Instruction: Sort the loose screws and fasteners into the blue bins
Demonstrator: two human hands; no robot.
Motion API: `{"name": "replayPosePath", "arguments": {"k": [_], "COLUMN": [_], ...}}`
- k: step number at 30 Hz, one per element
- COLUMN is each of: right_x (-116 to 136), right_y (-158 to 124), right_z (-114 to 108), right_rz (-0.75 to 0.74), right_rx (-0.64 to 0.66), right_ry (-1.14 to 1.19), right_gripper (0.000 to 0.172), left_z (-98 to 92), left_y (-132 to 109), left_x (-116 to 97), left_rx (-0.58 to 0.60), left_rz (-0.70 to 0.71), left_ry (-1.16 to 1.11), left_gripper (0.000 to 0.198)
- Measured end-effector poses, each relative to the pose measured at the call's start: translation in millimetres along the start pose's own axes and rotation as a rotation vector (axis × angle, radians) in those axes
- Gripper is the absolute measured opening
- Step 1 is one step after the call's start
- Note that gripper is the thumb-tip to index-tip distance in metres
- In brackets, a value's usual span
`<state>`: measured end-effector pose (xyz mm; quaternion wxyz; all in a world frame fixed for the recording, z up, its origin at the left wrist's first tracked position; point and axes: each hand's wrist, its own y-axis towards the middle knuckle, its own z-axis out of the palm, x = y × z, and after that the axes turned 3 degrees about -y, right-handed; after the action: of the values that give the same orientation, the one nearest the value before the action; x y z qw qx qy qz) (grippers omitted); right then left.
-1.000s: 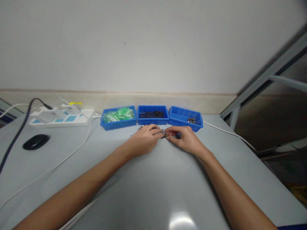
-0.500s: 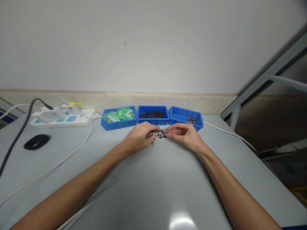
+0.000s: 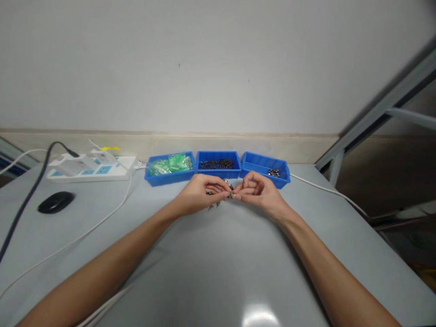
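Note:
My left hand (image 3: 200,193) and my right hand (image 3: 260,193) meet above the table, just in front of the blue bins. Thumb and fingertips of both are pinched on a small brassy metal fastener (image 3: 231,195); its exact kind is too small to make out. More small metal fasteners (image 3: 217,204) show below the left palm, and others lie behind the fingertips, partly hidden. Dark screws (image 3: 218,164) fill the bottom of the middle blue bin (image 3: 218,173). Several shiny metal pieces (image 3: 273,172) lie in the right blue bin (image 3: 264,160).
Green-and-clear plastic packets (image 3: 170,164) fill the left blue bin (image 3: 170,179). A white power strip (image 3: 119,173) with plugs and a black mouse (image 3: 56,202) stand at the left. White cables (image 3: 98,222) cross the table (image 3: 211,268); a metal frame (image 3: 361,120) rises at the right.
My fingertips have come together, closing the gap where dark screws showed between the hands. Both hands now pinch at one spot. The whole view has shifted slightly.

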<state>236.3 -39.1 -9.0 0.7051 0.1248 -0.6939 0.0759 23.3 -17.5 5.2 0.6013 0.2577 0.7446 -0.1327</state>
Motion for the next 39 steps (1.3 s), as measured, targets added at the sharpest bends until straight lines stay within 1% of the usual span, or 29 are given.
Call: {"name": "replayPosePath", "arguments": {"k": [2,4,7,9,10,11,13,17,20,23,27,29,30,32,34,36,39], "right_x": [-2,-7,-15,-20,-21,-22,-23,-22,-21,-23,-23,-21,-20,-18,-16,-13,-8], "right_y": [2,4,7,8,8,8,7,6,6,6,6,6,6,6,6,6,7], "right_z": [-1,-3,-6,-6,-5,-4,0,4,4,5,6,6,5,4,2,2,2], "right_rz": [-0.006,-0.034,-0.12,-0.16,-0.167,-0.168,-0.163,-0.127,-0.097,-0.106,-0.129,-0.128,-0.118,-0.07,-0.008,0.035,0.068], "right_rx": [-0.027,-0.087,-0.206,-0.253,-0.264,-0.271,-0.281,-0.326,-0.361,-0.356,-0.347,-0.355,-0.357,-0.341,-0.293,-0.236,-0.199], "right_ry": [-0.02,-0.092,-0.351,-0.524,-0.583,-0.624,-0.673,-0.688,-0.67,-0.686,-0.745,-0.731,-0.685,-0.507,-0.283,-0.117,-0.041], "right_gripper": [0.039,0.035,0.023,0.016,0.014,0.013,0.013,0.016,0.021,0.022,0.019,0.019,0.02,0.026,0.033,0.039,0.039], "left_z": [-1.9,-5.6,-14.4,-19.8,-21.6,-22.6,-21.8,-13.8,-8.0,-4.2,-0.4,1.1,1.5,1.6,0.8,-0.4,-1.9], "left_y": [4,10,20,24,25,25,24,16,8,2,-1,-1,-1,-2,-4,-5,-6], "left_x": [0,1,4,7,8,10,11,8,3,-1,-3,-3,-2,-2,-1,0,4], "left_rx": [-0.068,-0.221,-0.493,-0.586,-0.6,-0.598,-0.553,-0.444,-0.411,-0.374,-0.316,-0.298,-0.287,-0.26,-0.224,-0.176,-0.094], "left_rz": [-0.064,-0.076,0.006,0.061,0.076,0.083,0.083,0.105,0.134,0.153,0.17,0.179,0.182,0.19,0.198,0.206,0.259], "left_ry": [-0.048,-0.094,-0.169,-0.2,-0.208,-0.209,-0.19,-0.073,0.068,0.2,0.296,0.327,0.343,0.374,0.397,0.426,0.548], "left_gripper": [0.019,0.022,0.032,0.04,0.044,0.046,0.045,0.03,0.024,0.021,0.019,0.019,0.018,0.018,0.017,0.017,0.018]}}
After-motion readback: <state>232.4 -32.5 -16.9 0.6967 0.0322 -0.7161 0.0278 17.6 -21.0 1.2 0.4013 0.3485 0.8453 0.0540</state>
